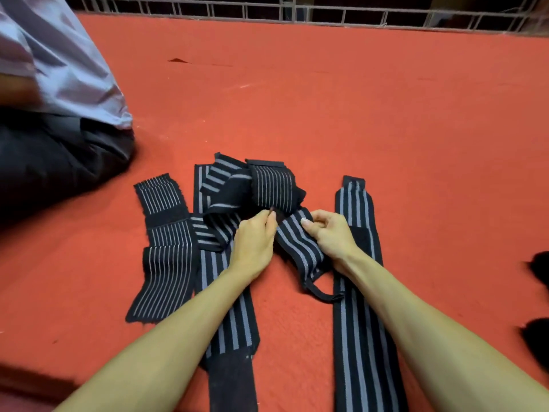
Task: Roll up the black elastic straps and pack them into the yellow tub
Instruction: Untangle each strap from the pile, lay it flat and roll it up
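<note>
1. Work surface: red carpet (386, 129), seen from the head camera. All straps lie on it, in front of the person.
2. Heap (252, 188) of tangled black straps with grey stripes sits in the middle, just beyond both hands.
3. Diagonal strap (300, 248), wide grey stripes, runs from the heap down toward the person between the two hands. Its near end carries a thin black loop (322, 294) that lies on the carpet.
4. Left hand (255, 242): thumb and forefinger are pressed together, pinching a black edge at the foot of the heap, just beside the top of the diagonal strap. Cannot tell which strap that edge belongs to.
5. Right hand (331, 233): fingers are curled in and the thumb is laid on the right edge of the diagonal strap, gripping it.
6. Thin-striped strap (165, 248) lies folded to the left of the heap.
7. Long left strap (228, 316) lies flat and passes under the left forearm. Its plain black end is nearest the camera.
8. Long right strap (356, 322) lies flat under the right forearm, apart from the heap.
9. Upper left: a second person sits on the carpet, lilac shirt (59, 60) and dark trousers (59, 165), blurred.
10. Far edge: metal railing (297, 10).
11. Right edge: two dark blurred objects (537, 269), not identifiable.
</note>
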Tool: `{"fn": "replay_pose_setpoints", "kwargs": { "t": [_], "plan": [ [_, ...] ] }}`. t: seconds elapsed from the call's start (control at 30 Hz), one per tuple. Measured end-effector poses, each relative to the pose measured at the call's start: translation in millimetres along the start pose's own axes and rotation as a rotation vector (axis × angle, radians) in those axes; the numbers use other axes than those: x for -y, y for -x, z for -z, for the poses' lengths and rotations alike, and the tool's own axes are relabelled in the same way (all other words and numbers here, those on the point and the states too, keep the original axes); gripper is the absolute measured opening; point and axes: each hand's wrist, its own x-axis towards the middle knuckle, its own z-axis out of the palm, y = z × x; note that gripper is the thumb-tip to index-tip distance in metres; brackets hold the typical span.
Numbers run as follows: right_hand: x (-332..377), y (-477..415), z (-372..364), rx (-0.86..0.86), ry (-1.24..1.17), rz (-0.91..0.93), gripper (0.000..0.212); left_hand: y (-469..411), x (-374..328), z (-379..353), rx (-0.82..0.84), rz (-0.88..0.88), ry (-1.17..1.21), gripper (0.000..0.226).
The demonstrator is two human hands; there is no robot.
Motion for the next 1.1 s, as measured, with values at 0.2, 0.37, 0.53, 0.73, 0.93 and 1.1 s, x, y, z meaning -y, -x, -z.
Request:
{"fn": "replay_pose_setpoints", "kwargs": {
  "t": [0.2,0.37,0.53,0.73,0.93,1.1],
  "plan": [
    [18,1,9,0.007,0.170,-0.038,0.018,-11,-18,18,-0.165,0.183,0.118,0.046],
    [40,17,55,-0.004,0.382,-0.107,0.031,-18,-24,51,-0.288,0.245,0.071,0.040],
    [69,47,89,0.120,0.438,-0.155,0.022,-8,-30,61,-0.268,0.188,0.008,0.032],
    [80,75,130,0.316,0.611,-0.230,0.010,21,-35,66,-0.186,0.065,-0.104,0.047],
    [51,68,136,0.238,1.083,-0.380,0.010,26,-25,62,-0.140,0.042,-0.098,0.042],
    [42,48,96,0.077,1.246,-0.174,0.024,15,-10,55,-0.174,0.085,-0.075,0.040]
  ]
}}
